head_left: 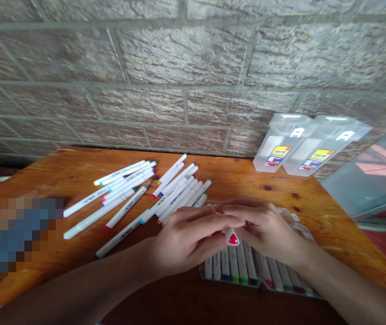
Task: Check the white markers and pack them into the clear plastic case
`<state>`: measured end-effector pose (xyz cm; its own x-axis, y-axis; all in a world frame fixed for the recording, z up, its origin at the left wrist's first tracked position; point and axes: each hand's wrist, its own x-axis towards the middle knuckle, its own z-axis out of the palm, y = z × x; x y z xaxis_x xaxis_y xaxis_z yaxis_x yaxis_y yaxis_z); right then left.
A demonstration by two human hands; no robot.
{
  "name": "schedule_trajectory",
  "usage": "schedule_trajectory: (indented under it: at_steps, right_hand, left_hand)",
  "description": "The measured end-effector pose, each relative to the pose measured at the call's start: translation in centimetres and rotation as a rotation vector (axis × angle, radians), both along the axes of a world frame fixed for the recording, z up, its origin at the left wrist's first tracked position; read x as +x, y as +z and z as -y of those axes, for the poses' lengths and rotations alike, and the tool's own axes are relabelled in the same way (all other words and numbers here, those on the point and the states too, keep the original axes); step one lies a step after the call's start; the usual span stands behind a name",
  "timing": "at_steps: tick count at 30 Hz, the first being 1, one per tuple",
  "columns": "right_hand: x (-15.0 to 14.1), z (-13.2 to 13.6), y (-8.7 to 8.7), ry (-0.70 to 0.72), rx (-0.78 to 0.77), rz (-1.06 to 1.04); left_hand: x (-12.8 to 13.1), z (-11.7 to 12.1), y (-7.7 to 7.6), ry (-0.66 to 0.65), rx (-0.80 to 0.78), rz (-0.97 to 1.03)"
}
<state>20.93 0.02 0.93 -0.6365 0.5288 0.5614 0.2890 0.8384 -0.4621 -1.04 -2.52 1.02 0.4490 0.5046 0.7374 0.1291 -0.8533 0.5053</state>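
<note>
A white marker (232, 236) with a red end points towards me between my two hands. My left hand (193, 234) is closed around it, with the thumb and fingers along its side. From the other side my right hand (264, 228) has its fingers curled on the same marker, and its fingertips meet those of the left. Their fingers hide the marker's far part. Directly beneath the hands lies an open clear plastic case (230, 282), with several white markers (243, 266) side by side in two sections.
Loose white markers (125, 180) lie in a pile at the left and another group of markers (176, 194) in the middle of the wooden table (240, 176). Two clear containers (274, 149) with labels stand at the back right by the brick wall (179, 54). A blurred-out item (20, 239) is at far left.
</note>
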Motion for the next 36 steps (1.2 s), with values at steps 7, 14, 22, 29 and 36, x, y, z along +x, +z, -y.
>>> schedule_trajectory:
  at_steps: [7,14,22,29,36]
  right_hand:
    - [0.01,0.09,-0.04,-0.002,0.004,0.004]
    - [-0.03,0.21,0.09,-0.005,0.009,0.008]
    - [-0.15,0.10,0.06,-0.010,0.010,0.008]
    - [-0.12,0.19,0.19,-0.024,0.043,0.021]
    - [-0.04,0.16,0.13,-0.025,0.051,0.020]
  left_hand:
    - [0.10,-0.01,0.10,-0.008,0.007,-0.002]
    - [0.02,0.00,0.09,-0.003,0.007,-0.018]
    - [-0.01,0.02,0.00,0.008,0.017,-0.020]
    - [-0.07,0.08,0.04,0.012,0.006,-0.029]
    - [-0.03,0.13,0.09,0.015,0.006,-0.028]
